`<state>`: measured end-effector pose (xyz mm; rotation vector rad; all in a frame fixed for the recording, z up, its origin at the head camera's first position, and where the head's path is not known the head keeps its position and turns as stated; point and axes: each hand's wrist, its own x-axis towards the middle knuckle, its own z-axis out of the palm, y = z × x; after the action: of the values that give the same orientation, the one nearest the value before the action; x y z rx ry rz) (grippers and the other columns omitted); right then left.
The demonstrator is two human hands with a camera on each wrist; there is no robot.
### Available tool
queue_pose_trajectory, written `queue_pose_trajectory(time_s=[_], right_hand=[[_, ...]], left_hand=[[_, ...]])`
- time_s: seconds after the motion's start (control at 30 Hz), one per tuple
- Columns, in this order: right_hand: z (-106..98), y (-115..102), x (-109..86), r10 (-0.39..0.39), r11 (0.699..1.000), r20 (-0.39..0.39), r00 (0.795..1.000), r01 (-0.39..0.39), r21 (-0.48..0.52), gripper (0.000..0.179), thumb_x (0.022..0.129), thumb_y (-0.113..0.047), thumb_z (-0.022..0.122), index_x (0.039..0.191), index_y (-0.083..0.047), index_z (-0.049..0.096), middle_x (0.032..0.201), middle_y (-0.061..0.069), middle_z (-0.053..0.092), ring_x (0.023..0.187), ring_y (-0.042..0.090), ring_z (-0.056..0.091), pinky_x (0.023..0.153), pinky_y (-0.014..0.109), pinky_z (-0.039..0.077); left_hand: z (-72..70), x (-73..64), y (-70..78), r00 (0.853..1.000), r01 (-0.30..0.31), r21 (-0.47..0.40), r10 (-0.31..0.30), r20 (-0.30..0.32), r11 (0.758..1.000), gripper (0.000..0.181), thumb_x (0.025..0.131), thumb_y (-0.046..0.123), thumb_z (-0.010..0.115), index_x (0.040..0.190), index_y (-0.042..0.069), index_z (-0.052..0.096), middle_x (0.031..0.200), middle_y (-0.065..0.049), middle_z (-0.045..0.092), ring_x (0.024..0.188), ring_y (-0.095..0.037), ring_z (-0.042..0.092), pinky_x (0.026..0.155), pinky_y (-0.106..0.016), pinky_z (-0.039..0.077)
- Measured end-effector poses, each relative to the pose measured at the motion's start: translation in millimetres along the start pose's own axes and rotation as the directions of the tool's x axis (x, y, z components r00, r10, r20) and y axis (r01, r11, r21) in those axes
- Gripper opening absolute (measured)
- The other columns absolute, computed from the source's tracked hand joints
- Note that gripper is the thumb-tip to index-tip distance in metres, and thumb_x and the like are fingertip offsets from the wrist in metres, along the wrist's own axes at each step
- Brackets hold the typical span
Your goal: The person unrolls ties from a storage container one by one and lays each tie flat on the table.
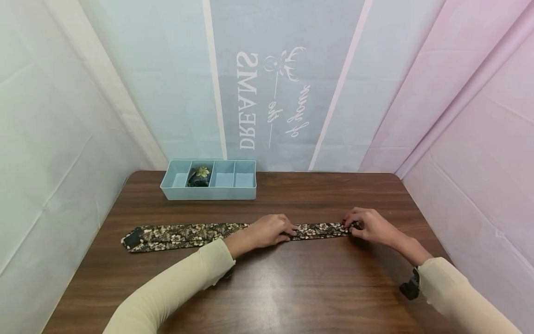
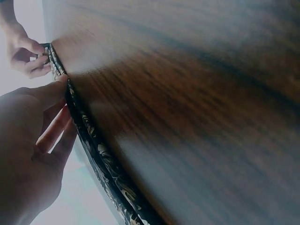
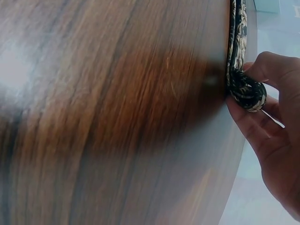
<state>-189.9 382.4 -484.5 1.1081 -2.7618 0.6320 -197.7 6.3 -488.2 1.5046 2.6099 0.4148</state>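
A dark necktie (image 1: pixel 175 234) with cream and tan flowers lies lengthwise across the table, back side up, its wide tip at the left. My left hand (image 1: pixel 269 230) rests on the tie right of its middle, fingertips pressing along its edges. In the left wrist view the fingers of the left hand (image 2: pixel 37 122) are spread and only slightly bent against the fabric. At the narrow end my right hand (image 1: pixel 371 226) pinches a small rolled end. The right wrist view shows this curled roll (image 3: pixel 248 93) between thumb and fingers of the right hand (image 3: pixel 281 117).
A light blue divided tray (image 1: pixel 210 194) stands at the table's back left. One compartment holds a rolled dark cloth (image 1: pixel 200 176) with a yellowish flower or leaf pattern. A printed curtain (image 1: pixel 283 153) hangs behind the brown wooden table (image 1: pixel 267 287), with pale fabric at both sides.
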Motion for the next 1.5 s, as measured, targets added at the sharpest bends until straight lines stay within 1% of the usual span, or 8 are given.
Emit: queue_pose_trajectory(time_s=[0.2, 0.4, 0.7, 0.9, 1.03, 1.2, 1.3, 1.5], right_hand=[[-3, 1, -5.5, 0.041, 0.999, 0.008, 0.999, -0.041, -0.015, 0.019, 0.084, 0.002, 0.081, 0.094, -0.014, 0.079, 0.109, 0.008, 0.075, 0.076, 0.004, 0.063, 0.059, 0.025, 0.053], [-2, 6, -10.3, 0.061, 0.997, -0.020, 0.998, -0.062, -0.046, 0.017, 0.084, -0.008, 0.089, 0.090, -0.019, 0.077, 0.105, 0.004, 0.075, 0.070, 0.002, 0.058, 0.056, 0.021, 0.046], [-7, 9, -16.1, 0.076, 0.996, -0.053, 0.996, -0.077, -0.033, 0.028, 0.078, 0.008, 0.082, 0.095, -0.012, 0.074, 0.100, 0.005, 0.075, 0.069, 0.003, 0.058, 0.055, 0.022, 0.046], [-9, 13, -21.0, 0.059, 0.998, -0.047, 0.997, -0.059, 0.014, 0.032, 0.077, 0.015, 0.076, 0.096, -0.011, 0.078, 0.108, 0.013, 0.075, 0.064, 0.001, 0.051, 0.051, 0.019, 0.041], [-11, 16, -24.2, 0.063, 0.998, -0.050, 0.997, -0.063, -0.002, 0.033, 0.077, 0.013, 0.076, 0.097, -0.014, 0.080, 0.110, 0.012, 0.076, 0.071, 0.006, 0.057, 0.056, 0.020, 0.040], [-12, 19, -29.2, 0.068, 0.996, -0.077, 0.995, -0.072, -0.049, 0.025, 0.080, 0.003, 0.084, 0.093, -0.018, 0.080, 0.106, 0.005, 0.076, 0.079, 0.009, 0.066, 0.059, 0.024, 0.049], [-13, 21, -31.7, 0.072, 0.995, -0.093, 0.993, -0.077, -0.058, 0.021, 0.080, -0.002, 0.088, 0.089, -0.019, 0.079, 0.103, 0.004, 0.076, 0.079, 0.007, 0.066, 0.060, 0.025, 0.051], [-13, 23, -36.1, 0.066, 0.995, -0.110, 0.992, -0.073, -0.063, 0.027, 0.077, 0.002, 0.089, 0.087, -0.020, 0.077, 0.100, 0.003, 0.076, 0.081, 0.011, 0.069, 0.058, 0.025, 0.053]], left_hand=[[-0.3, -1.0, 0.8, 1.000, 0.003, -0.010, -0.003, -0.007, 1.000, 0.027, 0.102, 0.021, 0.074, 0.128, 0.016, 0.078, 0.143, 0.006, 0.068, 0.129, -0.016, 0.063, 0.110, -0.033, 0.052], [0.5, -0.8, 0.6, 1.000, 0.000, -0.014, 0.000, -0.011, 1.000, 0.026, 0.102, 0.021, 0.074, 0.128, 0.016, 0.079, 0.142, 0.005, 0.068, 0.128, -0.017, 0.064, 0.110, -0.033, 0.053], [0.2, -0.8, 1.2, 1.000, 0.011, -0.008, -0.012, -0.003, 1.000, 0.027, 0.102, 0.021, 0.074, 0.129, 0.017, 0.078, 0.143, 0.007, 0.067, 0.129, -0.015, 0.063, 0.111, -0.032, 0.052], [1.0, -0.7, 1.1, 1.000, 0.020, -0.015, -0.020, 0.001, 1.000, 0.028, 0.102, 0.022, 0.073, 0.129, 0.018, 0.078, 0.144, 0.007, 0.067, 0.130, -0.015, 0.062, 0.112, -0.032, 0.051], [1.2, -2.6, 0.2, 1.000, 0.009, -0.021, -0.009, -0.015, 1.000, 0.026, 0.102, 0.021, 0.074, 0.127, 0.016, 0.079, 0.143, 0.006, 0.068, 0.127, -0.016, 0.064, 0.111, -0.032, 0.052], [3.7, -6.1, -4.6, 0.999, -0.009, -0.026, 0.008, -0.033, 1.000, 0.025, 0.102, 0.022, 0.074, 0.126, 0.016, 0.079, 0.142, 0.005, 0.068, 0.125, -0.016, 0.065, 0.109, -0.031, 0.053], [5.4, -9.3, -7.8, 0.998, -0.024, -0.036, 0.022, -0.054, 0.999, 0.025, 0.101, 0.022, 0.075, 0.125, 0.016, 0.080, 0.141, 0.003, 0.069, 0.125, -0.017, 0.066, 0.109, -0.031, 0.053], [6.7, -14.1, -10.0, 0.996, -0.035, -0.059, 0.030, -0.090, 0.998, 0.024, 0.100, 0.020, 0.076, 0.124, 0.015, 0.080, 0.140, 0.001, 0.070, 0.125, -0.018, 0.066, 0.110, -0.032, 0.053]])
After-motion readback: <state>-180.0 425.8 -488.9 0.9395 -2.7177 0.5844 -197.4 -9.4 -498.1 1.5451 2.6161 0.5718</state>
